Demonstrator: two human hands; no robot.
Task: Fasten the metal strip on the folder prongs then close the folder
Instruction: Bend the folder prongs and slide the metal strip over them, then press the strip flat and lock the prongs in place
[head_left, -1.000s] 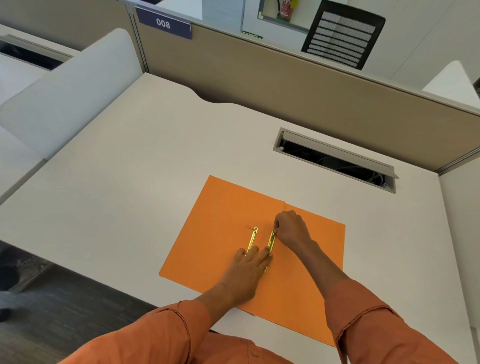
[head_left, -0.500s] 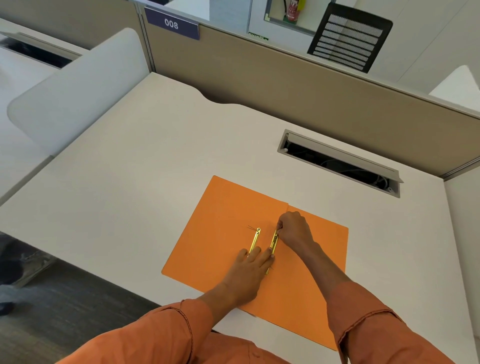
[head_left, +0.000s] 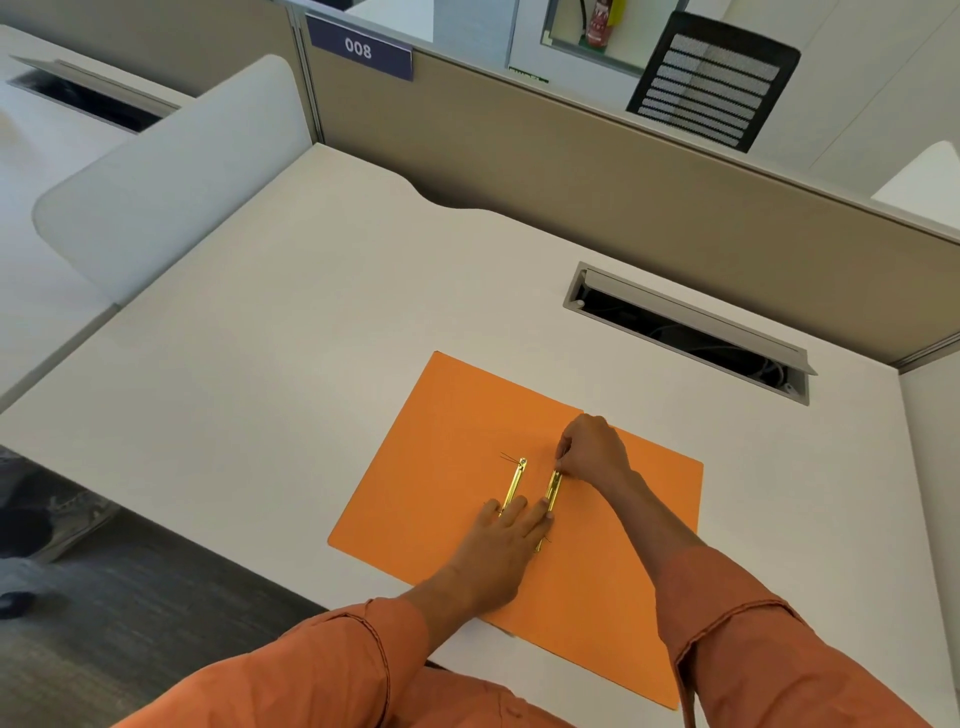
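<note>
Orange folder (head_left: 457, 467) lies open on desk (head_left: 291, 322), as before. Left hand (head_left: 506, 540) stays flat, fingers released, pressing the near ends of two gold metal strips (head_left: 554, 487). Right hand (head_left: 592, 452) still pinches right strip's far end. Only the view shifted.

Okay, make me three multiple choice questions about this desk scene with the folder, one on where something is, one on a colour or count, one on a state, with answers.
1. Where is the right hand?
A. at the far end of a gold strip
B. on the cable slot
C. off the desk

2. How many gold metal strips show on the folder?
A. one
B. two
C. four

3. The folder is:
A. closed
B. open flat
C. standing upright

Answers: 1 A, fingertips pinch the strip there. 2 B, a second strip lies beside it, under the left hand. 3 B, both leaves lie spread on the desk.
</note>
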